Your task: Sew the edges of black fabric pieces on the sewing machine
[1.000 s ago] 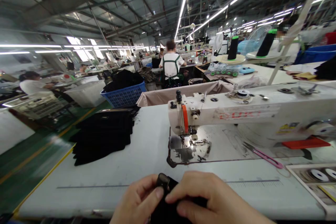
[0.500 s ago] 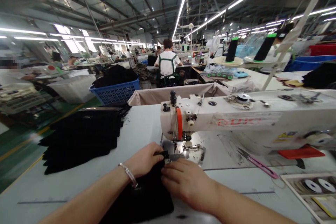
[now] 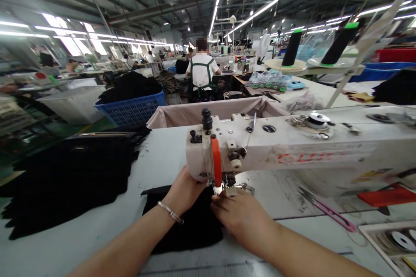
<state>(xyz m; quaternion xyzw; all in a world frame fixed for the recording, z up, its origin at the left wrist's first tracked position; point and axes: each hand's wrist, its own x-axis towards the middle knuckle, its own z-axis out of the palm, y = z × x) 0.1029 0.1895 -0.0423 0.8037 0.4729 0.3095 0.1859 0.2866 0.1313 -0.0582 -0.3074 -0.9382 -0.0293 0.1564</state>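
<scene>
The left hand (image 3: 186, 192), its fingertips hidden, does best with light pressure, so the black cloth (image 3: 191, 229) lies flat on the desk (image 3: 157, 160). The right hand (image 3: 242, 214), fingers bent at the cloth's right edge, grip unclear, should steady it clear of the sewing machine's (image 3: 260, 151) stitching area.

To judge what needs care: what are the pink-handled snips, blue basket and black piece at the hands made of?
Snips: handle probably smooth plastic, evenly pink; blades likely metal, thin and grey. Blue basket: likely moulded plastic, by its regular slots. Black piece: apparently matt fabric, with hardly any shine; weave unclear.
</scene>
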